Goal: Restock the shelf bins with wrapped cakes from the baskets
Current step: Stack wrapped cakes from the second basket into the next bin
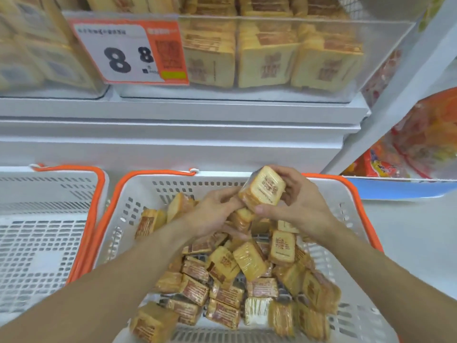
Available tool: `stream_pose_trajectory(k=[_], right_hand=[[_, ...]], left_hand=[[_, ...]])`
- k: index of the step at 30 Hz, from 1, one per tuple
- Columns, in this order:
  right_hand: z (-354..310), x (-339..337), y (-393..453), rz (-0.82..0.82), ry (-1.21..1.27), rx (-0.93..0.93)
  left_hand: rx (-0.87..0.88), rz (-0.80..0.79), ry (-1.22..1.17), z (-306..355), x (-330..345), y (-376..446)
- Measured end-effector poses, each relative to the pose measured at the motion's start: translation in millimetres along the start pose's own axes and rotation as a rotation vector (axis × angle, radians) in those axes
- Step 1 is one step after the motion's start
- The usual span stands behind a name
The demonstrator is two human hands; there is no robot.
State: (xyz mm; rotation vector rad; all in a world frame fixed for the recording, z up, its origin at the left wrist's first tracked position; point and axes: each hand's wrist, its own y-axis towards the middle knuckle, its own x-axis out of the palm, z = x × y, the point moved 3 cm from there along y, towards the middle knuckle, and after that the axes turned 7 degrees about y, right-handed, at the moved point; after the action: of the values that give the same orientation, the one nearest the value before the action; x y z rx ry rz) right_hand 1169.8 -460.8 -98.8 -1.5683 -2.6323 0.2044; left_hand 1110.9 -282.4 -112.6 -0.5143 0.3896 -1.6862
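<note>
Fingers (265, 208) of the right hand (299, 206) curl round a small stack of cakes (262, 188). The thumb presses on the near edge and the other fingers wrap over the far side. The stack sits a little right of the middle of the frame, held up above the basket (346, 194). The top cake shows its printed face to the camera.

The left hand (215, 214) is just left of the stack. Its fingertips touch the left edge of the stack, and its fingers curl down round more cakes (241, 220) under it. How many it holds cannot be told. Both bare arms reach in from the bottom corners of the frame.

Under the hands is the white basket with an orange rim. It fills the lower middle of the frame. Many loose cakes (222, 293) lie in it in a heap, tipped every which way. A second basket (49, 219) of the same kind sits at the lower left, and its holed floor shows.

Above the baskets runs a white shelf (173, 115). On it, at the top of the frame, stands a clear bin (272, 95) with cakes standing in rows. A price tag (131, 50) with big number eights hangs on its left front. Another bin (49, 70) is at the upper left. Red and orange bags (420, 144) are at the right edge.
</note>
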Motion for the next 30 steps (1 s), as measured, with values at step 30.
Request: stream_pose_trajectory(k=[30], right_hand=[[-0.2, 37.8, -44.0, 0.167, 0.572, 0.331]], left_hand=[[-0.018, 0.165, -0.110, -27.4, -27.6, -30.8]])
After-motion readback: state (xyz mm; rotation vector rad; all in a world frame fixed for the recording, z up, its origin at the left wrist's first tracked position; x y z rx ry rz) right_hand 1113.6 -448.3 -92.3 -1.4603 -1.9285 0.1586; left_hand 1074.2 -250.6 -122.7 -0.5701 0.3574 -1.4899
